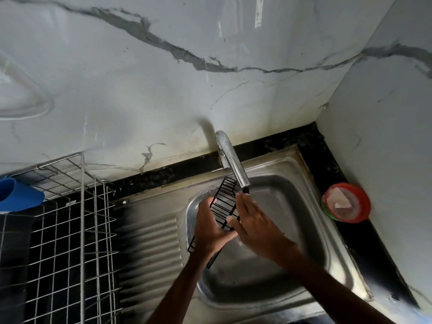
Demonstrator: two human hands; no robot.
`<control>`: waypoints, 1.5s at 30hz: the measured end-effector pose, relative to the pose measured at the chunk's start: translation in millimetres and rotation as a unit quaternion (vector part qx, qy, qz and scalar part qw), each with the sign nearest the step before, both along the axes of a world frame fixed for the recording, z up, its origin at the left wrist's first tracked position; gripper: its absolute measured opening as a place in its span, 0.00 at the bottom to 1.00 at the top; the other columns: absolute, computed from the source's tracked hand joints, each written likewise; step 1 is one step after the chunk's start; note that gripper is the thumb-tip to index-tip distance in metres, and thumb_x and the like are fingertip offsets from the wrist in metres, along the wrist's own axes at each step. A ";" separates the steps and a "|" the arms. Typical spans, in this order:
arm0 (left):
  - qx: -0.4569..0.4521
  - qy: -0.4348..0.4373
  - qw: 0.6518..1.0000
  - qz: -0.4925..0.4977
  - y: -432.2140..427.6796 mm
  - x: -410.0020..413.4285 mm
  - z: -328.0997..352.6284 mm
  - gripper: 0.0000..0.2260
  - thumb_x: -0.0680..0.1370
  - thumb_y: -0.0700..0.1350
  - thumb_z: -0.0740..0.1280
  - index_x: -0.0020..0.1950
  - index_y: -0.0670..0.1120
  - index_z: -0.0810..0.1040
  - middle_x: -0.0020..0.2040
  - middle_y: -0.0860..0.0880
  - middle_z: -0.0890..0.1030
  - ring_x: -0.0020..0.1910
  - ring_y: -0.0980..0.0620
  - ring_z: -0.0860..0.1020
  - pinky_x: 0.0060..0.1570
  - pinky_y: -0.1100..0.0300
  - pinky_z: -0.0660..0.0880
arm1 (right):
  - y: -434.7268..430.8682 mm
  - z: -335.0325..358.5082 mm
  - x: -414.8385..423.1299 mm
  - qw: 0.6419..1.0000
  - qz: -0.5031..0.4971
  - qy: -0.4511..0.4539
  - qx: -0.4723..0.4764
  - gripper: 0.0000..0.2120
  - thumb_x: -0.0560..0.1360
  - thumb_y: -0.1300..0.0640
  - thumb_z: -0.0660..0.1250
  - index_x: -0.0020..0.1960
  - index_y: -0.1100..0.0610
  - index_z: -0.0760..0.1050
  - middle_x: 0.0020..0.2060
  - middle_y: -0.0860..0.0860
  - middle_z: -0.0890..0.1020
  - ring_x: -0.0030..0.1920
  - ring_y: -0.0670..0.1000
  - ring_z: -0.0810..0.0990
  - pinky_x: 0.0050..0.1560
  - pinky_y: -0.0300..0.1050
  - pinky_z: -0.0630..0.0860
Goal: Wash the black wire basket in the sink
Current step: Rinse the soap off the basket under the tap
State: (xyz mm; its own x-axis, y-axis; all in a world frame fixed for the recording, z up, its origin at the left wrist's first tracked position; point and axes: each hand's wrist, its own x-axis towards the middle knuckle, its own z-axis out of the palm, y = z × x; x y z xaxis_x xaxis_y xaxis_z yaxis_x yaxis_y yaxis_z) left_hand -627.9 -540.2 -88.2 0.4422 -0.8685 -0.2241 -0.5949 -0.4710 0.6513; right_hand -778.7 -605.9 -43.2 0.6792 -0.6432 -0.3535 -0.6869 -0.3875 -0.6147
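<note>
Black wire basket (225, 198) lies across grip of left hand (210, 226).

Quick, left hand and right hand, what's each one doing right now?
Left hand: closed, gripping the black wire basket from below.
Right hand: open, laid flat against the basket's side, holding nothing.
</note>
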 end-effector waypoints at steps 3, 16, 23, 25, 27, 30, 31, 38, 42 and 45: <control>-0.004 -0.014 1.000 -0.019 8.2 -5.4 -2.4 0.49 0.59 0.64 0.80 0.73 0.47 0.66 0.67 0.51 0.74 0.64 0.54 0.74 0.61 0.54 0.77 | -30.2 -14.1 5.0 0.994 -0.054 0.000 0.096 0.40 0.80 0.32 0.44 0.79 0.62 0.57 0.79 0.59 0.59 0.79 0.57 0.57 0.80 0.56 0.53; 0.023 0.050 0.998 0.035 -2.5 -9.5 -4.4 0.52 0.55 0.66 0.82 0.73 0.50 0.65 0.66 0.53 0.75 0.64 0.55 0.75 0.63 0.53 0.77 | -26.5 -16.4 16.6 1.000 -0.023 0.001 0.003 0.26 0.85 0.45 0.50 0.77 0.59 0.59 0.75 0.59 0.65 0.77 0.58 0.61 0.77 0.57 0.54; 0.035 0.062 0.997 0.020 -6.1 -17.6 -1.2 0.53 0.55 0.66 0.81 0.73 0.46 0.65 0.66 0.50 0.75 0.63 0.53 0.74 0.63 0.53 0.77 | -22.9 -22.9 10.2 0.988 0.096 0.072 -0.092 0.35 0.85 0.41 0.42 0.81 0.64 0.43 0.81 0.63 0.48 0.81 0.64 0.45 0.80 0.61 0.46; 0.038 0.061 0.997 0.024 -6.8 -15.3 -0.3 0.56 0.52 0.72 0.77 0.73 0.47 0.66 0.65 0.51 0.76 0.63 0.53 0.75 0.62 0.52 0.78 | -30.5 -20.1 14.5 0.986 0.112 0.076 -0.096 0.39 0.81 0.39 0.37 0.80 0.66 0.47 0.79 0.66 0.54 0.80 0.65 0.52 0.79 0.63 0.51; 0.036 0.057 0.998 0.012 -6.0 -11.4 -1.2 0.56 0.53 0.73 0.78 0.73 0.48 0.66 0.67 0.52 0.76 0.64 0.53 0.75 0.63 0.53 0.78 | -36.5 -13.5 22.0 0.983 0.133 0.089 -0.091 0.39 0.81 0.39 0.38 0.80 0.67 0.48 0.78 0.66 0.57 0.79 0.64 0.55 0.78 0.64 0.53; 0.037 0.018 0.999 -0.029 -4.4 -9.9 -1.4 0.50 0.56 0.66 0.80 0.71 0.46 0.68 0.66 0.50 0.75 0.64 0.50 0.76 0.62 0.54 0.77 | -50.2 -9.4 37.8 0.991 0.107 0.074 -0.008 0.37 0.84 0.39 0.46 0.80 0.66 0.45 0.78 0.66 0.58 0.79 0.64 0.56 0.78 0.63 0.53; 0.032 0.010 0.999 -0.039 -3.9 -10.2 -2.4 0.50 0.57 0.65 0.80 0.72 0.47 0.67 0.67 0.50 0.74 0.65 0.50 0.75 0.63 0.54 0.76 | -56.6 -6.9 42.2 0.994 0.088 0.053 0.048 0.36 0.84 0.39 0.47 0.80 0.64 0.46 0.77 0.66 0.60 0.78 0.64 0.58 0.78 0.63 0.54; 0.046 -0.003 0.999 -0.019 0.7 -10.0 -2.2 0.55 0.55 0.66 0.79 0.76 0.48 0.61 0.71 0.49 0.72 0.68 0.50 0.73 0.66 0.46 0.75 | -100.7 -59.0 36.2 0.924 -0.150 -0.039 0.350 0.23 0.82 0.36 0.55 0.66 0.52 0.70 0.65 0.57 0.77 0.67 0.58 0.76 0.70 0.58 0.72; 0.056 0.017 0.998 0.006 -2.0 -7.3 -1.0 0.53 0.54 0.63 0.80 0.74 0.51 0.61 0.68 0.51 0.73 0.65 0.51 0.73 0.65 0.47 0.76 | -96.0 -42.2 27.5 0.931 -0.165 -0.017 0.324 0.15 0.86 0.47 0.52 0.66 0.49 0.72 0.64 0.57 0.76 0.66 0.59 0.75 0.72 0.60 0.67; 0.038 0.048 0.998 0.022 -2.3 -6.9 -2.1 0.51 0.54 0.58 0.82 0.73 0.52 0.63 0.66 0.54 0.74 0.63 0.56 0.73 0.63 0.63 0.73 | -69.1 -6.3 23.8 0.970 -0.085 0.000 0.229 0.25 0.87 0.48 0.48 0.77 0.62 0.62 0.77 0.61 0.62 0.78 0.60 0.58 0.78 0.52 0.54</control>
State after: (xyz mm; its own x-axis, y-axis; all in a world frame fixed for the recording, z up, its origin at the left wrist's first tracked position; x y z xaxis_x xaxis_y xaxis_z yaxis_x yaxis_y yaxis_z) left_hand -634.8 -542.5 -90.4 0.4527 -0.8281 -0.3307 -0.5099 -0.5447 0.6658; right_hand -754.9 -675.0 -49.6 0.5776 -0.5213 -0.6282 -0.7165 0.0450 -0.6961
